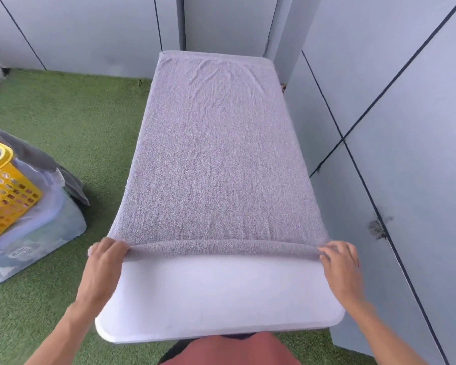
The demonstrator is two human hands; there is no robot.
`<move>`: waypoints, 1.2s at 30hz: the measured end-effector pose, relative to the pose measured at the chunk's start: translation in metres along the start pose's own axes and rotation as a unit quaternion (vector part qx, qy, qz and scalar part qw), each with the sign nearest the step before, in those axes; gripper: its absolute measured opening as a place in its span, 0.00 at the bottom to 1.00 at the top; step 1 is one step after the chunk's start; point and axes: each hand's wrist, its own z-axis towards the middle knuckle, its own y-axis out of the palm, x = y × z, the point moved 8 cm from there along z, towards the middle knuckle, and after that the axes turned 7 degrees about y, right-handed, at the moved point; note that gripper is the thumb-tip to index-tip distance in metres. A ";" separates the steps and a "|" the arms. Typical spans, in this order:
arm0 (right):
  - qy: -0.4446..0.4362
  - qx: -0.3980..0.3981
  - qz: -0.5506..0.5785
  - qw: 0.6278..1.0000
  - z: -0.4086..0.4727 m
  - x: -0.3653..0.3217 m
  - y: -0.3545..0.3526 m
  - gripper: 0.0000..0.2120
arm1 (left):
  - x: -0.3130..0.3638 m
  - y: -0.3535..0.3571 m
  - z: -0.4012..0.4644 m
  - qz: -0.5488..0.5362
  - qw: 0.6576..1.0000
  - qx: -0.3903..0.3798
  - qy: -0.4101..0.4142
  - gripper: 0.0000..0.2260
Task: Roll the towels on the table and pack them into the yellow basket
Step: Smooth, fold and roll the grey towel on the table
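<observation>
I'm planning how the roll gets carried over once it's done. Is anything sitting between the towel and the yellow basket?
Nothing visible does. The towel lies on the white table, the yellow basket sits on a bag to the left, and only bare green turf lies between them.

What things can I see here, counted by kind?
Towel, grey, spread on the table: 1
Table, white: 1
Basket, yellow: 1
Plastic bag under the basket: 1
Hands, left hand and right hand, pinching the towel's near edge: 2
Total: 6
</observation>
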 end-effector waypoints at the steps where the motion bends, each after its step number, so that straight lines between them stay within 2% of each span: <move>1: -0.013 0.027 -0.044 0.999 -0.010 -0.002 0.001 0.10 | 0.008 0.004 -0.013 0.028 0.999 0.001 0.034 0.09; 4: -0.044 0.035 -0.067 0.996 -0.030 -0.004 0.014 0.17 | 0.015 0.024 -0.044 0.071 0.994 -0.045 0.067 0.25; 6: -0.046 0.024 -0.054 0.997 -0.023 -0.002 0.021 0.19 | 0.011 0.032 -0.043 0.083 0.993 -0.072 0.052 0.29; 9: -0.035 -0.004 -0.021 0.999 -0.002 -0.004 0.022 0.13 | 0.010 0.028 -0.017 0.090 0.994 -0.061 0.020 0.24; 11: -0.038 -0.047 -0.014 0.998 0.005 0.000 0.025 0.12 | 0.010 0.024 -0.002 0.093 0.994 -0.058 0.028 0.19; 15: -0.028 -0.194 -0.012 0.980 0.008 0.023 0.030 0.08 | -0.009 0.027 -0.008 0.068 0.991 -0.117 0.013 0.15; 18: 0.026 -0.284 0.041 0.958 0.012 0.022 0.030 0.05 | -0.018 0.031 -0.006 0.032 0.986 -0.166 -0.004 0.15; 19: 0.050 -0.279 0.077 0.956 0.015 0.020 0.029 0.06 | -0.019 0.030 0.002 0.016 0.984 -0.176 -0.020 0.15; 21: 0.105 -0.205 0.136 0.964 0.024 0.018 0.021 0.08 | -0.022 0.029 0.017 -0.015 0.980 -0.185 -0.076 0.15; 22: 0.116 -0.138 0.138 0.974 0.026 0.017 0.014 0.09 | -0.024 0.026 0.023 -0.034 0.980 -0.168 -0.102 0.14; 24: 0.071 -0.025 0.066 0.995 0.019 0.010 0.006 0.07 | -0.023 0.017 0.024 -0.052 0.983 -0.115 -0.130 0.11; 26: 0.011 0.044 -0.014 0.999 -0.002 -0.005 0.003 0.03 | -0.013 0.008 0.012 0.026 0.995 -0.055 -0.078 0.10; 27: -0.011 0.057 -0.020 0.998 -0.014 -0.009 0.003 0.05 | -0.004 0.007 0.003 0.072 0.996 -0.030 -0.033 0.11; 29: -0.045 0.059 -0.006 0.997 -0.031 -0.012 0.007 0.10 | 0.009 0.012 -0.019 0.114 0.993 -0.011 0.024 0.17; 32: -0.077 -0.001 -0.010 0.997 -0.030 -0.008 0.022 0.22 | 0.012 0.026 -0.031 0.145 0.988 -0.027 0.045 0.27; 36: -0.038 -0.061 0.014 0.997 -0.002 0.005 0.032 0.16 | 0.011 0.027 -0.013 0.164 0.985 -0.032 0.040 0.27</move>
